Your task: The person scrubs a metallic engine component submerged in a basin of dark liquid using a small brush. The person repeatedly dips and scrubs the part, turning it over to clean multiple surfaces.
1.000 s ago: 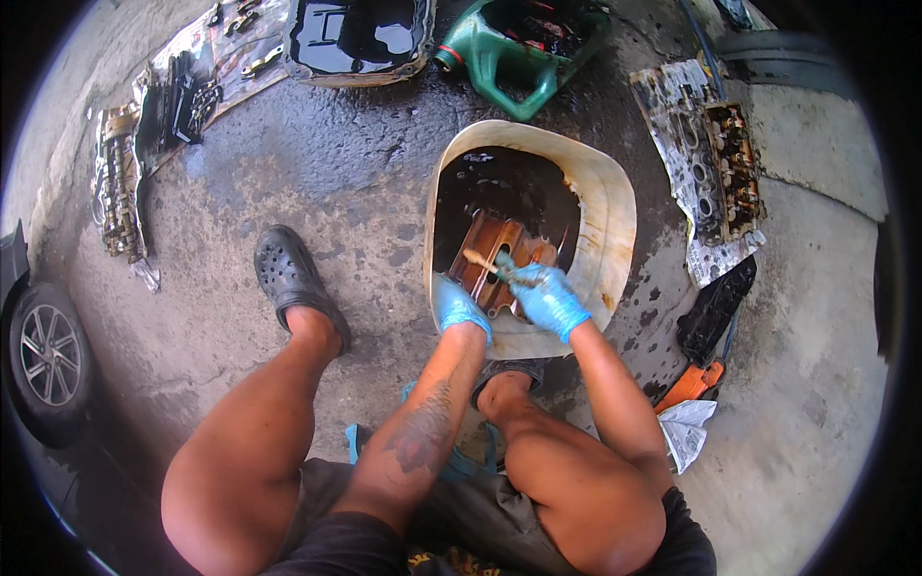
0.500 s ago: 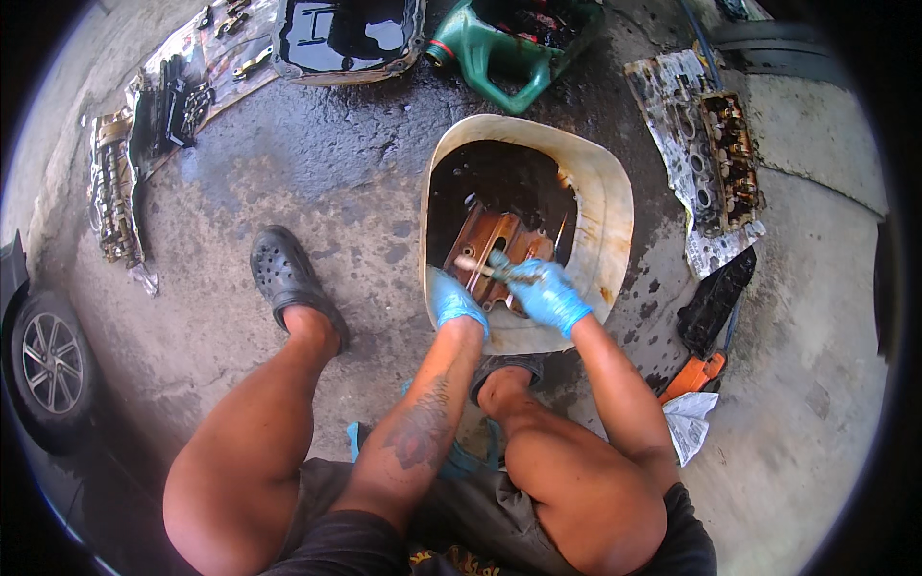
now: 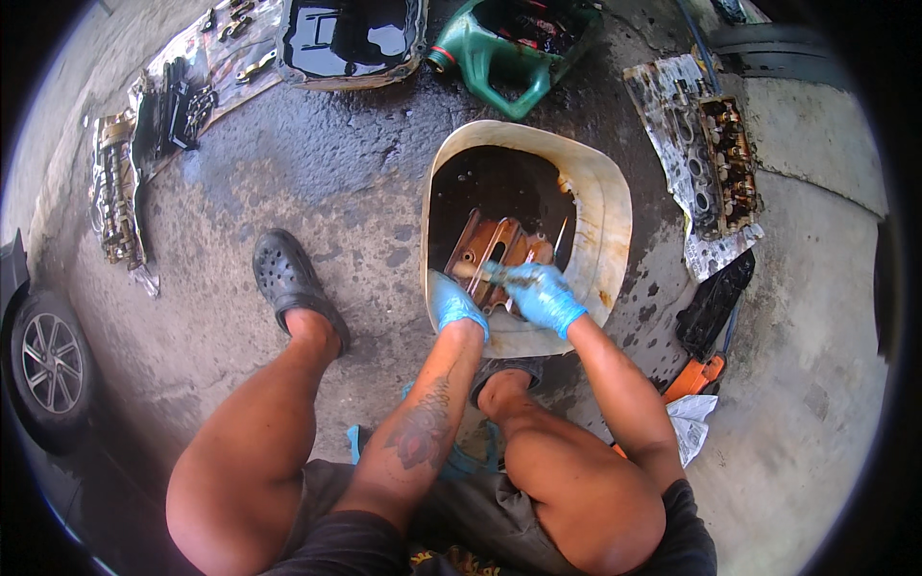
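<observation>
From the head camera, you are crouched on the oil-stained concrete floor (image 3: 288,173) over a cream plastic basin (image 3: 605,221) holding dark liquid. A brown metal cover (image 3: 495,254) leans inside it, partly sunk, against the near wall. Your left hand (image 3: 453,302), in a blue glove, is closed on the cover's near lower edge, steadying it. Your right hand (image 3: 543,293), also gloved, has its grip shut on a small brush (image 3: 480,272) whose end lies on the cover's face.

The cover looks stiff and fairly heavy, and wet with oil, so it will likely be slippery; its rim, where your left hand already sits, seems the surest hold.

Beyond the basin stand a green jug (image 3: 499,53) and a black pan of oil (image 3: 351,38). An engine head (image 3: 725,158) rests on sheeting to the right.
</observation>
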A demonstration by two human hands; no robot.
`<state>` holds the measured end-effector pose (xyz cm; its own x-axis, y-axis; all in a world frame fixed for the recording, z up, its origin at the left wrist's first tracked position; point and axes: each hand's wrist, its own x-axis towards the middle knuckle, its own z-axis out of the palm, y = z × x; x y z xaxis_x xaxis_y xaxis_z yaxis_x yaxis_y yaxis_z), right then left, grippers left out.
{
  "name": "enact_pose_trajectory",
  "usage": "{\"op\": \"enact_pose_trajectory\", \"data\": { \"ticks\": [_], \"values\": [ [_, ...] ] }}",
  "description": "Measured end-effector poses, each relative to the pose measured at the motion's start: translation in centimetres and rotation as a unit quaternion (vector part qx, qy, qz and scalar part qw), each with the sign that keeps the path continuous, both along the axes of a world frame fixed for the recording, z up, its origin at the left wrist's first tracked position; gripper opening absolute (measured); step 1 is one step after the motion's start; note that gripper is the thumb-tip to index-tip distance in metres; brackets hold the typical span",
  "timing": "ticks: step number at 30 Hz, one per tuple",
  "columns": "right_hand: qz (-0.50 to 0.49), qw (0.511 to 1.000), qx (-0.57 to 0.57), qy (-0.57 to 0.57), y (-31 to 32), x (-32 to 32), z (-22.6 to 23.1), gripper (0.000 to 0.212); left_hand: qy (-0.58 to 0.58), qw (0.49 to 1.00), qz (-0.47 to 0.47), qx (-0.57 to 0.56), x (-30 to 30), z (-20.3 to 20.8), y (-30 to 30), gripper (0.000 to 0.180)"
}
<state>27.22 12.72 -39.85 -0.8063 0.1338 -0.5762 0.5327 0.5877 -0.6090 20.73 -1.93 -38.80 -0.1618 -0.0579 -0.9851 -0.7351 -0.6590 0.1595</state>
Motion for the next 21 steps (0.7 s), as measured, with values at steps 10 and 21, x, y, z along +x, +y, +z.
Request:
{"op": "enact_pose_trajectory", "data": {
  "ticks": [10,21],
  "values": [
    [-0.023,0.997,0.054,-0.044,-1.3,-3.6,2.4,0.023,0.048,0.999,-0.01,-0.007,1.3,-3.3,-1.4,0.064],
    [0.097,0.995,0.016,-0.036,-1.0,-2.5,2.9,0.025,0.023,1.0,-0.005,0.012,-0.4,0.8,-0.9,0.064]
  ]
}}
